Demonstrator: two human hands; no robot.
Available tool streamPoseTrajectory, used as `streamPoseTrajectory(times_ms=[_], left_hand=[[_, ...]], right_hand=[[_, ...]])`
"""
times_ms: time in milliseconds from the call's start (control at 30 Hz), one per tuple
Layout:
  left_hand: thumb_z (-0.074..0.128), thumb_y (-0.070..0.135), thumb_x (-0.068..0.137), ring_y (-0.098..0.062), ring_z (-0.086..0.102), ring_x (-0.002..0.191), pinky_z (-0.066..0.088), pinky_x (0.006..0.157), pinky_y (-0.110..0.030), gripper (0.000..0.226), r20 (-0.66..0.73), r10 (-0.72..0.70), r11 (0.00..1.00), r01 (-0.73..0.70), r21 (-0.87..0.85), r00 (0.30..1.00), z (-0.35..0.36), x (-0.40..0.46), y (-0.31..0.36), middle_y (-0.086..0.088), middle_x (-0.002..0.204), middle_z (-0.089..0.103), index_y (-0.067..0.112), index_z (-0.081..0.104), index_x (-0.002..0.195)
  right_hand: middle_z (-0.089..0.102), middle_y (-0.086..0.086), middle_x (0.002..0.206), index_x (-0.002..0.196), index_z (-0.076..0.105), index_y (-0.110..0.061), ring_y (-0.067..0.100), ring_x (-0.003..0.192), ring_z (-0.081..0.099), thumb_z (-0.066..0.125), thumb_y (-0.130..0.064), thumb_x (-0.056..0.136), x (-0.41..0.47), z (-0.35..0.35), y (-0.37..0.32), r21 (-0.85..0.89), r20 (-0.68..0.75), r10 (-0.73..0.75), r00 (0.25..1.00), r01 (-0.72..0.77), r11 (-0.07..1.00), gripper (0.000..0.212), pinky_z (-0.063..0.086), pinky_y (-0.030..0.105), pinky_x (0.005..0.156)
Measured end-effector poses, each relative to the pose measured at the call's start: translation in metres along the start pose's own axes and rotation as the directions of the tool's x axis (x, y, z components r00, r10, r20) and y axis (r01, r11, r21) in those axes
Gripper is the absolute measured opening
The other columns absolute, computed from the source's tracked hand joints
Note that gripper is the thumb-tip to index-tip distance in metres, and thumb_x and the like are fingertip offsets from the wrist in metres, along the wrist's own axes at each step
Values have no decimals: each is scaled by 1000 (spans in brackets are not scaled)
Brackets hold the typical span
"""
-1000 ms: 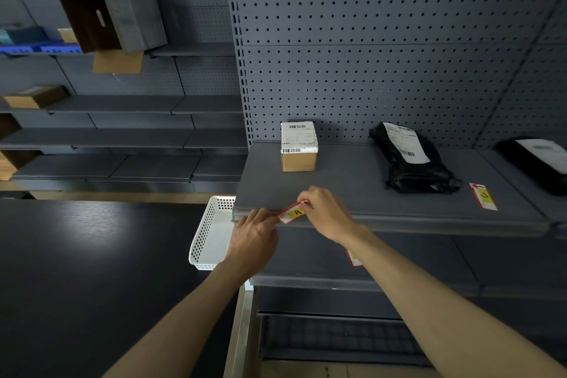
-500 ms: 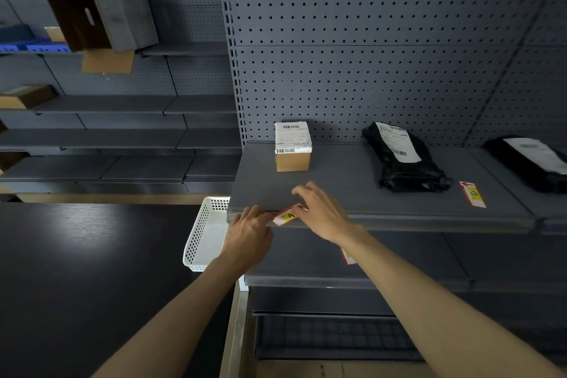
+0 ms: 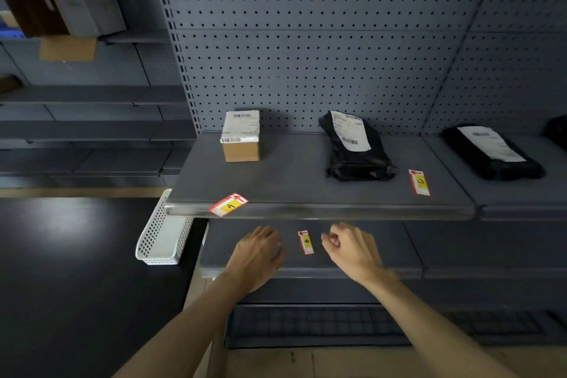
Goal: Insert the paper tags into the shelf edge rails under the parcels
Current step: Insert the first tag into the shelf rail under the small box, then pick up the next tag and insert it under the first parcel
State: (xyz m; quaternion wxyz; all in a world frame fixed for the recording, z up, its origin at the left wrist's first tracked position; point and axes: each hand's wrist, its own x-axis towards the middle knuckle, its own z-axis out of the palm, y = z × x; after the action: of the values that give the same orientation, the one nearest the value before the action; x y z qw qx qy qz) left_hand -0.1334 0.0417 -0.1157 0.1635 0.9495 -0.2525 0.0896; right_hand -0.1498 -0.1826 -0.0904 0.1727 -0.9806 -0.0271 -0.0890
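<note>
Grey pegboard shelving point(image 3: 306, 181), dark floor. Three parcels: two black bags point(image 3: 357, 147) point(image 3: 491, 152), one cardboard box point(image 3: 241, 138). One white basket point(image 3: 162, 236). Three paper tags: one askew on the edge rail point(image 3: 228, 205), one by the middle bag point(image 3: 419, 182), one on the lower shelf point(image 3: 306, 242). Left hand point(image 3: 257, 255) and right hand point(image 3: 352, 250) loosely curled, holding nothing

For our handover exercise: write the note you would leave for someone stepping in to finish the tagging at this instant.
Left hand and right hand: both free, low over the lower shelf.
Tag A sits crooked at the upper shelf rail below the cardboard box; not seated flat.
Second tag lies loose beside the black parcel.
Third tag lies between the hands.
Left: straighten A, rail the other two.
</note>
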Motion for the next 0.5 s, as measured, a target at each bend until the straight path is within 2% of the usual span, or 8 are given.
streamPoseTrajectory(times_ms=[100,200,300,367,500], left_hand=[[52,36,92,-20,59,95,51,71,-36,22,54,-165,985,167,-35,985,24,15,23,0,102,62,17,61,99],[52,41,91,-23,60,100,50,77,-38,29,110,-294,954,298,-26,950,51,34,39,-3,107,63,18,62,105],[54,44,89,-25,61,96,53,78,-39,34,117,-361,932,363,0,925,82,50,50,-5,106,63,16,61,106],[56,46,88,-24,61,96,54,77,-38,37,118,-376,926,369,76,919,103,59,51,-5,105,63,14,60,108],[56,48,88,-24,59,101,53,82,-40,41,128,-473,878,454,154,872,144,78,42,-6,108,63,14,61,111]], right_hand=[[59,-5,74,72,52,-17,14,62,57,54,-37,93,-6,6,36,-3,51,-13,999,14,1000,30,43,26,59],[66,0,83,80,60,-13,18,71,64,55,-38,93,-3,19,63,-12,81,-27,996,28,1000,28,48,28,63],[66,3,86,85,62,-11,19,76,62,55,-37,93,7,41,86,-17,97,-56,994,58,998,29,51,31,66],[66,5,89,87,62,-10,20,81,61,55,-38,93,16,59,97,-21,99,-71,993,73,997,30,50,31,67],[66,7,94,89,63,-8,23,90,60,55,-38,93,33,98,112,-21,70,-101,992,102,995,31,46,32,70]])
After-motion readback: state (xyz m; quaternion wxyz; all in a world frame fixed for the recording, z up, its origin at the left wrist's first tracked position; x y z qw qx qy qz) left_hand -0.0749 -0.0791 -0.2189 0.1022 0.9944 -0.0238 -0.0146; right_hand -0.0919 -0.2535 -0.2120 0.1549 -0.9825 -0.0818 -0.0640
